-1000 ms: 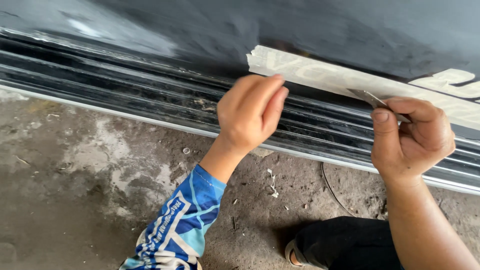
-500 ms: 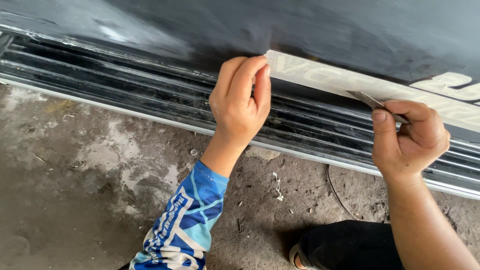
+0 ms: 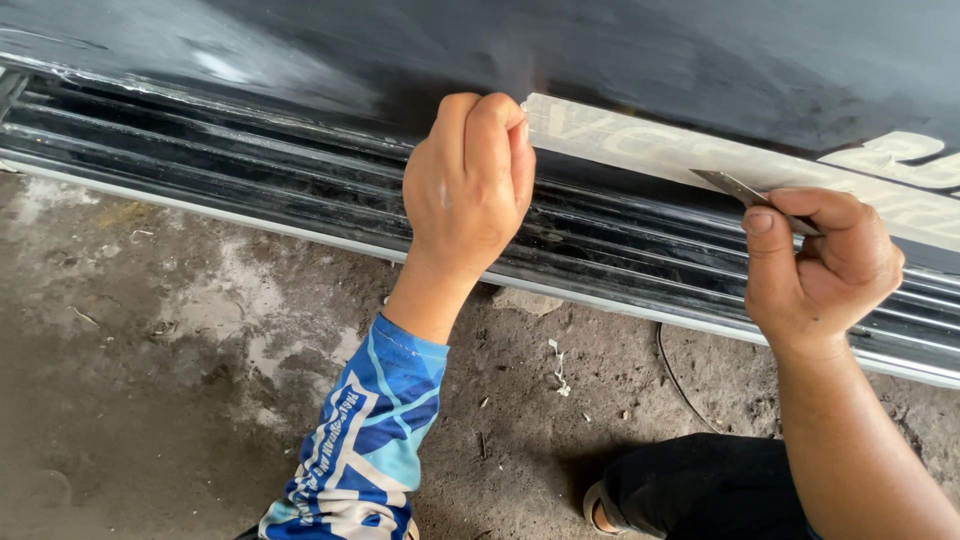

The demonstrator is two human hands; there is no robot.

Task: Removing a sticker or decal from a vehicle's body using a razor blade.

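A long pale decal strip (image 3: pixel 640 145) runs along the lower part of a glossy black vehicle panel (image 3: pixel 700 60). My left hand (image 3: pixel 470 190), in a blue patterned sleeve, has its fingertips pinched on the strip's left end. My right hand (image 3: pixel 815 265) grips a thin flat metal blade (image 3: pixel 730 185), whose tip rests against the strip further right. Below both hands lies a ribbed black side step (image 3: pixel 250 190) with a bright metal lower edge.
Stained concrete floor (image 3: pixel 150 400) lies under the step, dotted with small white scraps (image 3: pixel 558 365). A thin wire (image 3: pixel 675 375) curves on the ground. My dark trouser leg and sandal (image 3: pixel 690 490) show at the bottom.
My left hand has slid from a flat press on the strip to a pinch on its left end. The view shifted right slightly. My right hand keeps the blade at the same place.
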